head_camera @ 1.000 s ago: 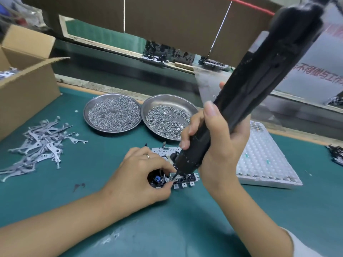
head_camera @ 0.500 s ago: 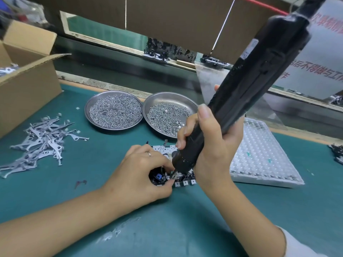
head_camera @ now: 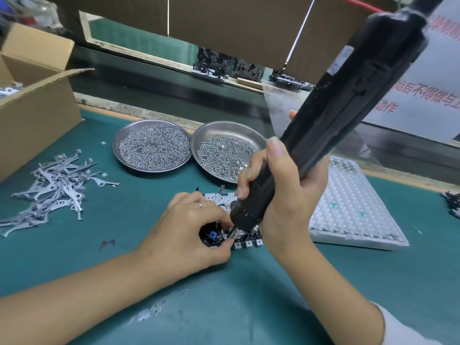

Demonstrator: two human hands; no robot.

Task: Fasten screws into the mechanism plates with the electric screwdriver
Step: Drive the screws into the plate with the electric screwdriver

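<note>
Head view: matte black cylindrical electric screwdriver [head_camera: 331,130], tilted, wrapped tight in right hand [head_camera: 281,195], bit tip down on perforated metal mechanism plate [head_camera: 224,202]. Left hand [head_camera: 189,227], fingers curled, pinching plate's dark near edge just beside the tip. Shiny round screw dishes [head_camera: 231,130] behind, on green mat [head_camera: 249,282].

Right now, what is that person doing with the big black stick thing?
That is an electric screwdriver. The right hand grips it, tilted, with its tip down on a small mechanism plate on the green table. The left hand pinches the plate to steady it. Two metal dishes of screws sit just behind, and loose metal parts lie to the left.
</note>
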